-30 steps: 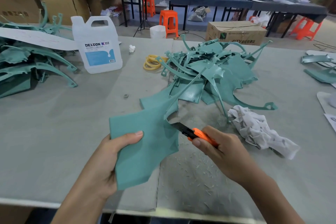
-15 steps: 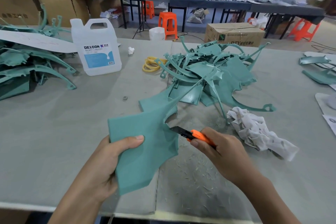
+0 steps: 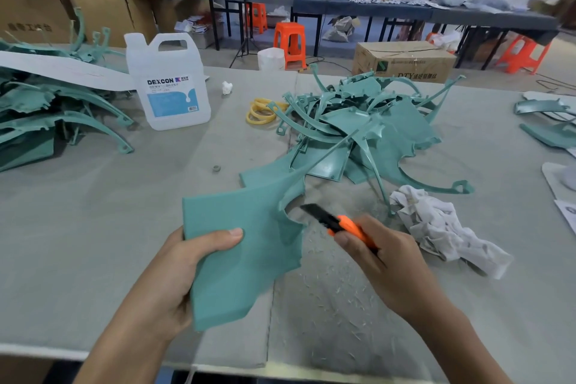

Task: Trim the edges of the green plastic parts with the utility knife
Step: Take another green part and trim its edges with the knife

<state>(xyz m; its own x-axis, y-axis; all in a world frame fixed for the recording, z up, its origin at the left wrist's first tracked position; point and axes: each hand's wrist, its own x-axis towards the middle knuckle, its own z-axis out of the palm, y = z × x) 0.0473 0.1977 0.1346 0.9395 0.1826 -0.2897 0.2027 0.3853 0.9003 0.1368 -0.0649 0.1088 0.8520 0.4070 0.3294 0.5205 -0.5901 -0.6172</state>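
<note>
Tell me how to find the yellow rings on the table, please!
Start at the big white plastic jug with the blue label on the grey table. Look just right of it, toward the heap of green plastic parts. The small stack of flat yellow rings lies between them, the only yellow thing there.

Open table point(image 3: 93, 243) left — green parts pile point(image 3: 358, 134) and rag point(image 3: 442, 231) block right.

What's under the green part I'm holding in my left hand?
Around the green part, held by the left hand, only grey table cloth and pale shavings near its right edge show. Whatever lies directly beneath it is covered by the part itself.
</note>
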